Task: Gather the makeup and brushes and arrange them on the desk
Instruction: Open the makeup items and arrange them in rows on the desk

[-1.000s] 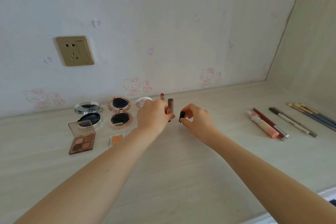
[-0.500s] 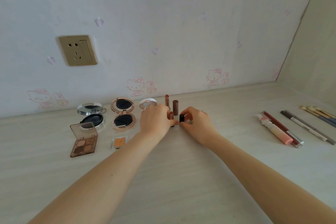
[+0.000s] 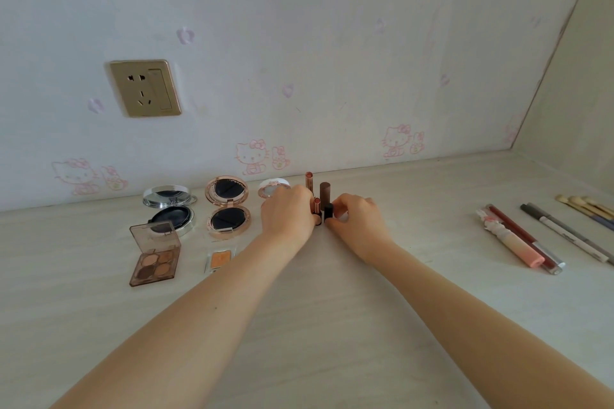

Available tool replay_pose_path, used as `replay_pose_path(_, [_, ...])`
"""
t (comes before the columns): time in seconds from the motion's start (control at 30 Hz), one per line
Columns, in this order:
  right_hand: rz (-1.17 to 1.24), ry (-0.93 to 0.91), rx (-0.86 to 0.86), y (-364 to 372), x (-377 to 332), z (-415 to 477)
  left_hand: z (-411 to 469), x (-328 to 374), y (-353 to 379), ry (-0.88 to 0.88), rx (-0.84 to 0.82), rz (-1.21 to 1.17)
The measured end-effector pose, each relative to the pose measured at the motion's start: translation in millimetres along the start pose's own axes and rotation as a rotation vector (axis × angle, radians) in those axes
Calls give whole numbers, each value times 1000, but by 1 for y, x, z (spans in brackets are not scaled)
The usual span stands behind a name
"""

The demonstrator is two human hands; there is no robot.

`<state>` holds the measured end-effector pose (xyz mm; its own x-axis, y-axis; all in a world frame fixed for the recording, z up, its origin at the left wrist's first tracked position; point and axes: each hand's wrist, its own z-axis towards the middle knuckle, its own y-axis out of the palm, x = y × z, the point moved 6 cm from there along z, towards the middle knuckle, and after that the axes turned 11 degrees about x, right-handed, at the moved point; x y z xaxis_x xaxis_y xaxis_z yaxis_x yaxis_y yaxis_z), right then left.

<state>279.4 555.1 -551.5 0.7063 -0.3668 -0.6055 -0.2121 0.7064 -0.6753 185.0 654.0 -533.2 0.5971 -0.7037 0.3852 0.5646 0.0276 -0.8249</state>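
While upright on the surface point(image 3: 315, 325), a black lipstick point(image 3: 328, 212) is pinched by right hand point(image 3: 360, 226) fingers point(image 3: 335, 209); a pink lipstick point(image 3: 316, 210), just left of it, is gripped by the left hand point(image 3: 287, 214).

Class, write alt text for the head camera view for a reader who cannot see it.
Two bare hands, left hand and right hand, set small upright lipsticks together on a pale desk near the wall. Open compacts and an eyeshadow palette lie left; tubes and pencils lie right.

Home bedroom: cartoon-cat wallpaper point(image 3: 252, 156), makeup-strewn desk point(image 3: 332, 309).
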Motion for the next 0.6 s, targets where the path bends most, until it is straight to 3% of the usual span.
replay_pose_path(0.6, [-45, 12, -41, 0, 0, 6, 7, -2, -3, -9, 55, 118])
